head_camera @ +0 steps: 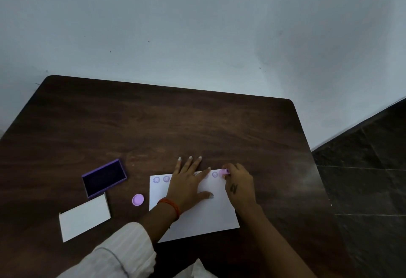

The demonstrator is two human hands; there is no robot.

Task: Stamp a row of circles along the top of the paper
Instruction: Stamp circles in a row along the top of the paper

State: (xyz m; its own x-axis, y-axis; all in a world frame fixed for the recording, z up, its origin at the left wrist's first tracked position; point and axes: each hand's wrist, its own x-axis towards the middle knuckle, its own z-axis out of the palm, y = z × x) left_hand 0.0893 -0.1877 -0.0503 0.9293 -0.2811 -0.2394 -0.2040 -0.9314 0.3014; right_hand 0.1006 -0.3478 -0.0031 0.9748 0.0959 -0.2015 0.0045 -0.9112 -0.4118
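A white sheet of paper (204, 216) lies on the dark wooden table (153, 124). Purple round stamped marks (161, 179) run along its top edge; some are hidden under my left hand. My left hand (189, 184) lies flat on the paper with fingers spread, holding it down. My right hand (238, 184) grips a small pink stamp (225, 171) and presses it at the paper's top right corner, just right of another mark (214, 174).
An open purple ink pad (104, 177) sits left of the paper, with a white box lid (84, 217) in front of it. A round pink cap (138, 199) lies between pad and paper. The table's right edge drops to a dark floor (362, 179).
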